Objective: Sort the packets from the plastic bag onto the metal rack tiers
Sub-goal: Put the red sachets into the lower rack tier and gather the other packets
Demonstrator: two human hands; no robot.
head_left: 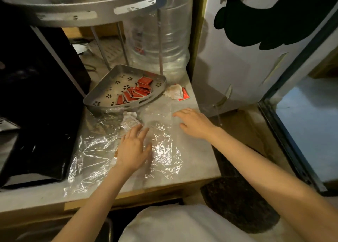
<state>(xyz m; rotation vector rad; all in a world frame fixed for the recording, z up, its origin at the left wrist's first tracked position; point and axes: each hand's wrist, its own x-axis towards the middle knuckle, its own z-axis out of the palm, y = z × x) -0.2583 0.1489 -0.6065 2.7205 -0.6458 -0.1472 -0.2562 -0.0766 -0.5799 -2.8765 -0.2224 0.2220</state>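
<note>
A clear plastic bag (102, 150) lies flattened and crinkled on the pale counter. My left hand (132, 147) rests flat on it with fingers straight. My right hand (193, 122) lies further right, palm down with fingers spread over the bag's far edge. Behind the bag stands the metal rack's lower tier (102, 93), a perforated tray holding several red packets (138, 92). A few white and red packets (176, 92) lie on the counter to the right of the tray. The rack's upper tier (76, 13) is overhead at top left.
A black appliance (36, 95) fills the left side of the counter. A large clear water jug (161, 37) stands behind the rack. A white fridge (247, 49) with dark cut-out shapes stands on the right. The counter's front edge (128, 196) runs below the bag.
</note>
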